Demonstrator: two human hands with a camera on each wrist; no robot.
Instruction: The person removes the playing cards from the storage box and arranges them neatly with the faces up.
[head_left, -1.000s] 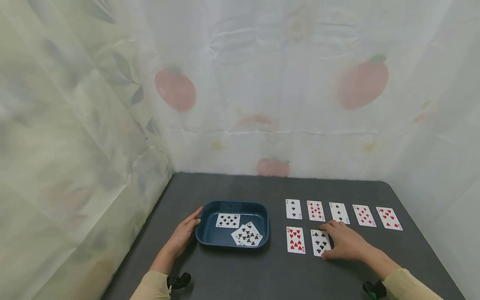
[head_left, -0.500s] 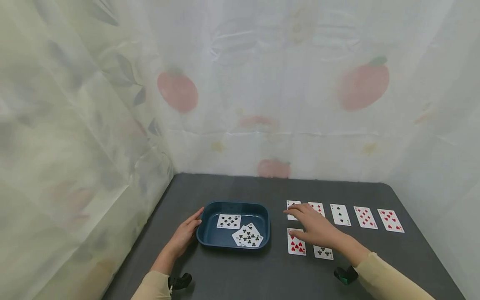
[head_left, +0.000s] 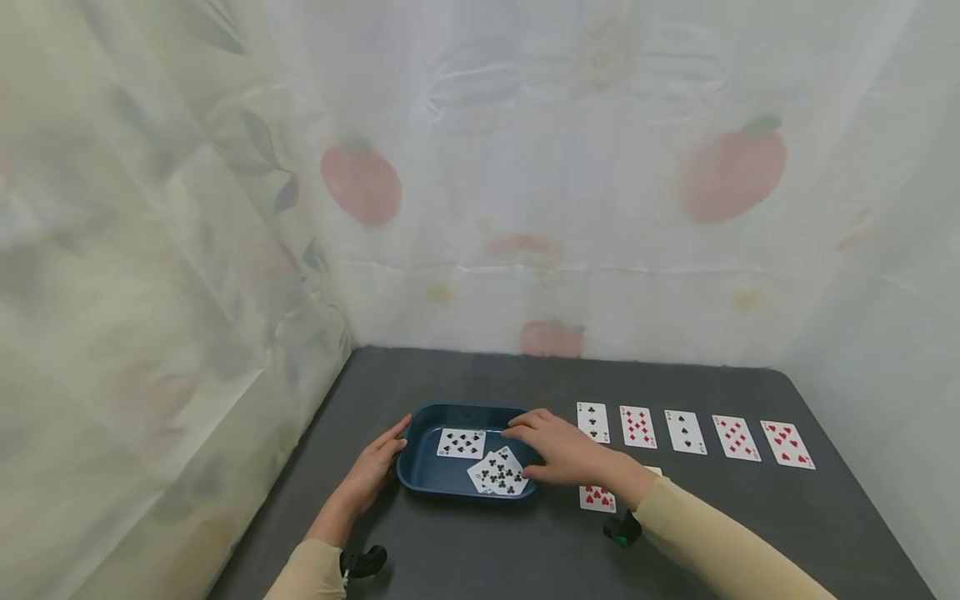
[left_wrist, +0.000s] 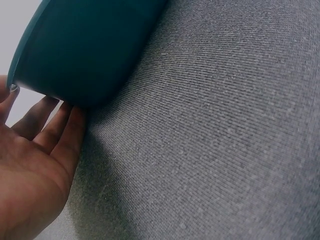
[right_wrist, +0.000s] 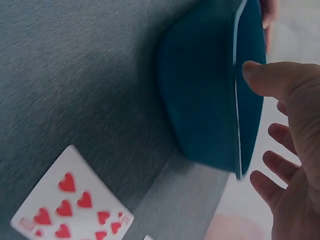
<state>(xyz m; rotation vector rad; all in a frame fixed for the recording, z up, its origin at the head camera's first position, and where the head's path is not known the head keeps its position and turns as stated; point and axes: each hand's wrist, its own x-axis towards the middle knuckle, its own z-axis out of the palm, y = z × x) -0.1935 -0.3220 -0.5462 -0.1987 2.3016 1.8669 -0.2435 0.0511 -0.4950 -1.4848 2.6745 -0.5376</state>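
Note:
A blue tray (head_left: 431, 477) stands on the dark table. Inside it lie a spades playing card (head_left: 461, 443) and a small overlapping pile of clubs cards (head_left: 501, 472). My left hand (head_left: 365, 477) rests its fairly straight fingers against the tray's left end; the left wrist view has the fingertips at the outer wall (left_wrist: 85, 55). Over the tray's right rim reaches my right hand (head_left: 557, 450), fingers spread and no card seen in it. In the right wrist view its thumb (right_wrist: 257, 77) is by the rim. Below that forearm, a hearts card (head_left: 597, 500) is partly covered.
A row of several face-up cards lies right of the tray, from a clubs card (head_left: 592, 422) to a hearts card (head_left: 787, 445). One corner of another card (head_left: 655, 471) shows behind the right forearm. Patterned curtains (head_left: 600, 208) hang around the table.
My right hand has left the clubs card in the front row and moved left, past the hearts card, to the tray. Both cards stay on the table. My left hand keeps its place.

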